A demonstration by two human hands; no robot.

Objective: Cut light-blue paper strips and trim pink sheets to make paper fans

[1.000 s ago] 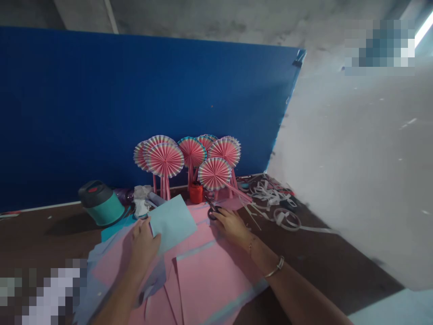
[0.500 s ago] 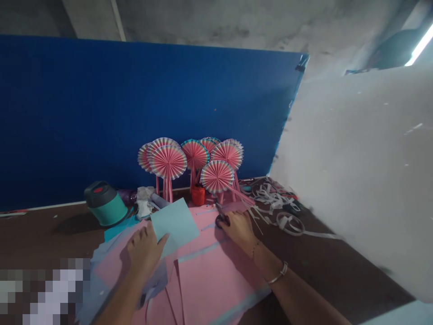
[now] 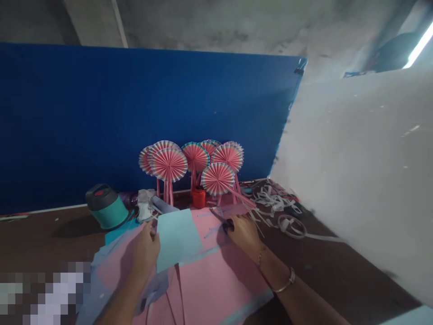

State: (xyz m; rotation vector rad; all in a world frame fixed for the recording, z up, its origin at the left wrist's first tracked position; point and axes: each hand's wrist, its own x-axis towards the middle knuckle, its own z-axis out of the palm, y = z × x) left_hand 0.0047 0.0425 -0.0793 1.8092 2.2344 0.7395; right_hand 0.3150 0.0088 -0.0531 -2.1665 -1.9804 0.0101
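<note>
Head view: scissors (image 3: 227, 225) under the right hand (image 3: 245, 234) point away, up-left.

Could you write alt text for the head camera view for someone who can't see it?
Seen from above, a left hand holds a pale blue paper sheet over pink paper, a right hand rests at scissors; pleated pink paper fans stand behind against a blue board.
</note>
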